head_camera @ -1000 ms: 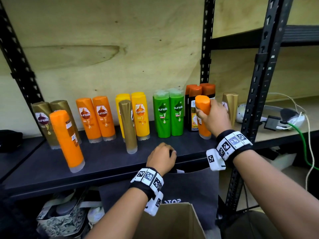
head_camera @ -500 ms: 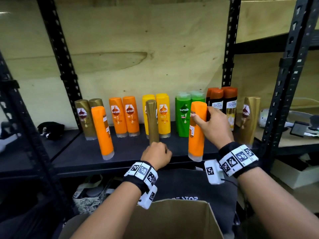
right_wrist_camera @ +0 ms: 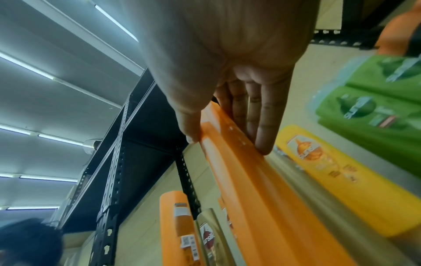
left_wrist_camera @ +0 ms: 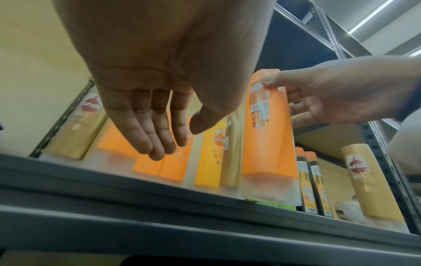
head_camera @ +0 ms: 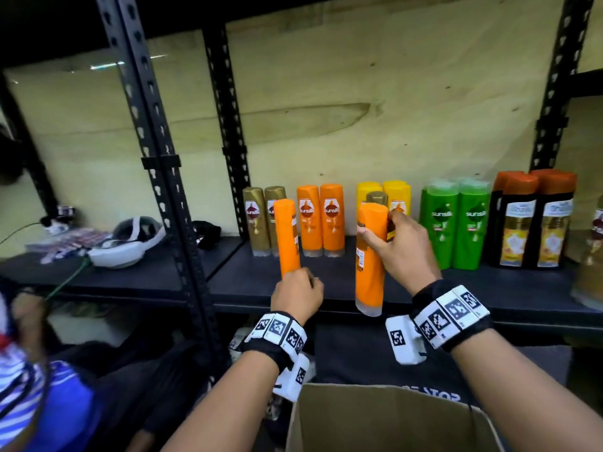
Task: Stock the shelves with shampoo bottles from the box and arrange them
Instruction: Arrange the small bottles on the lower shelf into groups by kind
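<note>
Right hand (head_camera: 399, 252) fingers now clamp the orange bottle (head_camera: 370, 259) leftward off the brown-capped group; left hand (left_wrist_camera: 145, 100) fingers loose, empty.

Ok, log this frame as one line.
right hand: grips orange bottle | left hand: open, holding nothing | shelf: bottles upright

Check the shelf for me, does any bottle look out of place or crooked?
Yes. One orange bottle stands alone in front of the gold pair, leaning, its back label outward. A gold bottle stands in front of the yellow pair. The right hand holds another orange bottle.
</note>
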